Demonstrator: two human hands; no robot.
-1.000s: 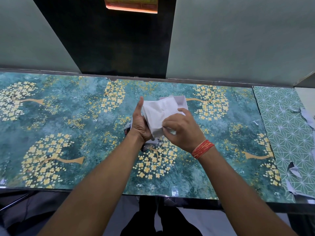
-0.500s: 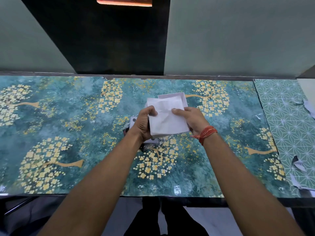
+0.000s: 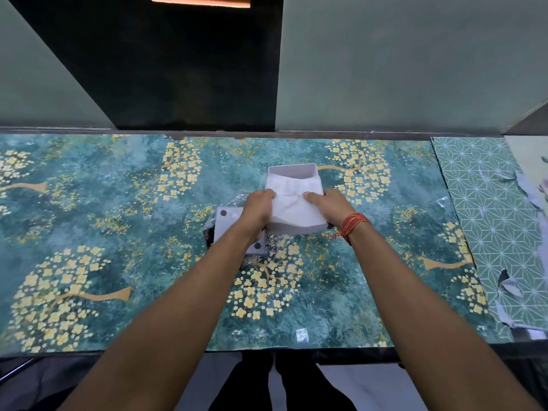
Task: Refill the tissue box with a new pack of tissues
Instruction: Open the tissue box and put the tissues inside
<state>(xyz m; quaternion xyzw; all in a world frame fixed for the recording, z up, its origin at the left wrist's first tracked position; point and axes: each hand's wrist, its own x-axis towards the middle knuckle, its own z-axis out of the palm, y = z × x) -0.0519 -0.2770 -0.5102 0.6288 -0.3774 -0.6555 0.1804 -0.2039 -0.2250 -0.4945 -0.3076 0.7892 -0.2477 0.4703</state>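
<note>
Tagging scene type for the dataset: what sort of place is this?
Probably a home or small-shop counter set against a wall. Cues: a glossy tabletop covered in teal floral film, a patched green geometric sheet beside it, plain painted walls behind. Both hands hold a tissue stack over a white box.

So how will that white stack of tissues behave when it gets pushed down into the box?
The white stack of tissues looks soft: its top sheet is creased, so it should compress easily. Held at both sides by the left hand and right hand, it probably sags if gripped one-handed.

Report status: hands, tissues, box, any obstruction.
Left hand and right hand grip tissue stack. Stack over open white box, not seated. Lid and plastic wrap alongside, not blocking.
</note>
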